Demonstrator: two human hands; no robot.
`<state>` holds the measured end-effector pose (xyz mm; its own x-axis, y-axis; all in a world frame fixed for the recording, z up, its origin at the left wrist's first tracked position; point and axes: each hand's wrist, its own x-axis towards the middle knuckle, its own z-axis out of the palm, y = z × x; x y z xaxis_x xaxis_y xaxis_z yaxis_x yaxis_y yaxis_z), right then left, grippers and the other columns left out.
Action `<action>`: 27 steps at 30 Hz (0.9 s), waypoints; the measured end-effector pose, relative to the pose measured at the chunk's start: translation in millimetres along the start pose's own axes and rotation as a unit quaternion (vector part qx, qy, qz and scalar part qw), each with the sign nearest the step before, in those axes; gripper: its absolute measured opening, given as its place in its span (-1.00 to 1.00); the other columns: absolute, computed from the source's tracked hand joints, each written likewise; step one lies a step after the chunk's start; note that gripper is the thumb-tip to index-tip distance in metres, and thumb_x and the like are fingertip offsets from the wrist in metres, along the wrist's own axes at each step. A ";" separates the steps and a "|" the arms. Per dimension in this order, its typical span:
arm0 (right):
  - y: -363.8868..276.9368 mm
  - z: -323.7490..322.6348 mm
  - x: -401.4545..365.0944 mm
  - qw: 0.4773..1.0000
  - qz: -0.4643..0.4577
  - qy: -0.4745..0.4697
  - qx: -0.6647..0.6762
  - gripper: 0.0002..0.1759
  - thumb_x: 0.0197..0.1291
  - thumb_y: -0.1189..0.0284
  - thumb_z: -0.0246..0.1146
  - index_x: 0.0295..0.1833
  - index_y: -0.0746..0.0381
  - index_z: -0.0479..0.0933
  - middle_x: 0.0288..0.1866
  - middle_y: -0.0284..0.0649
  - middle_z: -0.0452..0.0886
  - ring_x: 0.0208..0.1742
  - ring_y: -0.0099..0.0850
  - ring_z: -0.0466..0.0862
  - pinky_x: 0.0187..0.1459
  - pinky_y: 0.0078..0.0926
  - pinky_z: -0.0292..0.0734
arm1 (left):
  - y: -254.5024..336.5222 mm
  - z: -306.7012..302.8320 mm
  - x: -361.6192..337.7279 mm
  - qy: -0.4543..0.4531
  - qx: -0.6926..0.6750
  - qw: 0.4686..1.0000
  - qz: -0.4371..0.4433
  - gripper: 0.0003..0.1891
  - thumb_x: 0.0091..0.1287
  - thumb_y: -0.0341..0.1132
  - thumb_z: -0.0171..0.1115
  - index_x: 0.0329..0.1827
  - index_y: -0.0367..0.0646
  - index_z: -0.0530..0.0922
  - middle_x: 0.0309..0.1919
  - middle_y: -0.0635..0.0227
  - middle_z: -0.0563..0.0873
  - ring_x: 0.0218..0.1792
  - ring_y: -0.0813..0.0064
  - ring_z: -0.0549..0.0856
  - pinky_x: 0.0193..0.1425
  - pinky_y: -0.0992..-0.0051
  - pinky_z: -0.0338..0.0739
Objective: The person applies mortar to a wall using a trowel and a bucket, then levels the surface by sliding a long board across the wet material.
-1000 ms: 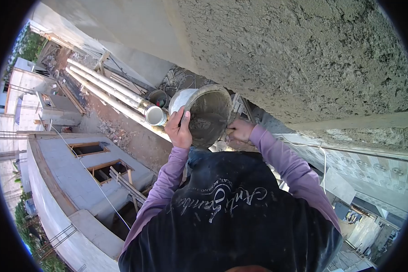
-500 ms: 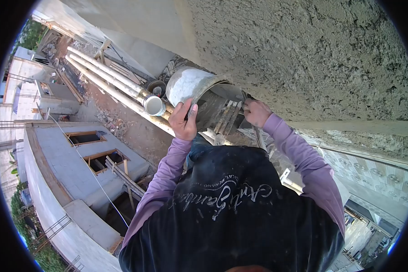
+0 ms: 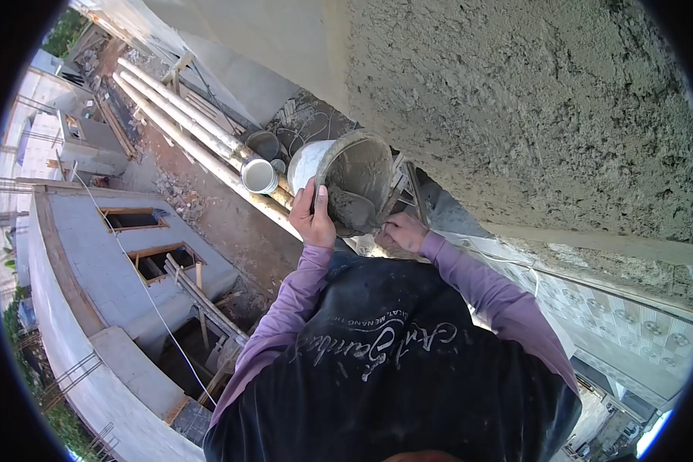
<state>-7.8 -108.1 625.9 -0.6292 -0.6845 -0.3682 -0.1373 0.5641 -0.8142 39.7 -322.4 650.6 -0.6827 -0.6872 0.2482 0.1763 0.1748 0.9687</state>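
My left hand (image 3: 313, 221) is closed on the near left rim of a mortar-smeared bucket (image 3: 304, 167), thumb inside and fingers outside. The bucket is tilted, its opening turned toward me, and grey wet mortar coats the inner wall. At its near right edge my right hand (image 3: 405, 233) is closed around the handle of a trowel (image 3: 354, 208). The trowel's grey blade lies inside the bucket against the mortar; the handle is mostly hidden by my fingers.
A rough, freshly mortared wall (image 3: 516, 108) rises to the right. Long bamboo poles (image 3: 185, 123) run at left, with a white pail (image 3: 259, 176) and a dark bucket (image 3: 263, 144) close by. Farther left stands a low grey structure (image 3: 123, 269) with framed openings. Patterned blocks (image 3: 616, 300) line the lower right.
The bucket has tipped toward me, bringing its inside into view. My right hand has moved down and left from beside the wall to the bucket, with the trowel blade now inside.
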 end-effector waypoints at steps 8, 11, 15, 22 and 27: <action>-21.1 -13.7 15.0 0.975 -0.010 0.076 -0.210 -0.68 0.16 0.24 0.33 -0.21 0.31 0.58 -0.25 0.05 0.61 -0.09 0.08 0.66 -0.07 -0.06 0.56 | -47.1 -23.8 -11.4 0.141 -0.133 0.960 -0.204 -0.64 0.39 -0.41 0.30 0.17 -0.45 0.60 -0.01 0.17 0.75 -0.03 0.49 0.67 0.17 0.53 0.51; -23.7 -19.2 36.4 0.948 0.007 0.093 -0.306 -0.68 0.21 0.22 0.28 -0.15 0.28 0.59 -0.16 0.01 0.59 -0.07 0.05 0.65 -0.04 -0.04 0.57 | -63.0 -53.2 -9.1 0.201 -0.108 0.943 -0.240 -0.65 0.40 -0.42 0.26 0.16 -0.50 0.60 -0.03 0.16 0.75 -0.02 0.48 0.67 0.18 0.51 0.51; -70.9 -23.1 31.6 0.959 -0.084 0.088 -0.256 -0.72 0.19 0.26 0.33 -0.27 0.28 0.56 -0.33 -0.09 0.60 -0.29 0.02 0.65 -0.18 -0.09 0.57 | -67.0 -104.8 -7.2 0.262 -0.104 0.933 -0.222 -0.62 0.41 -0.42 0.26 0.20 -0.51 0.56 -0.03 0.15 0.74 -0.06 0.48 0.69 0.14 0.51 0.54; -144.6 -98.9 19.1 0.940 0.019 -0.310 0.145 -0.76 0.33 0.32 0.32 -0.19 0.31 0.61 -0.51 -0.31 0.62 -0.57 -0.53 0.60 -0.47 -0.58 0.51 | -65.6 -178.4 -6.1 0.303 0.034 0.933 -0.190 -0.62 0.41 -0.37 0.26 0.18 -0.48 0.59 -0.07 0.17 0.76 -0.11 0.51 0.67 0.09 0.53 0.53; -39.4 -160.9 -5.8 0.976 0.194 0.100 0.020 -0.68 0.41 0.26 0.12 -0.26 0.30 0.55 -0.57 -0.26 0.52 -0.57 -0.54 0.52 -0.52 -0.49 0.45 | -81.5 -183.4 -8.8 0.298 0.119 0.929 -0.185 -0.59 0.39 -0.34 0.29 0.19 -0.49 0.58 -0.03 0.15 0.75 -0.10 0.48 0.67 0.14 0.50 0.51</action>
<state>-121.9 -52.1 732.3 -0.7649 -0.3166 -0.5610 0.1689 0.7418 -0.6490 161.4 -459.9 569.2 -0.1386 -0.9873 -0.0779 -0.2017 -0.0489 0.9782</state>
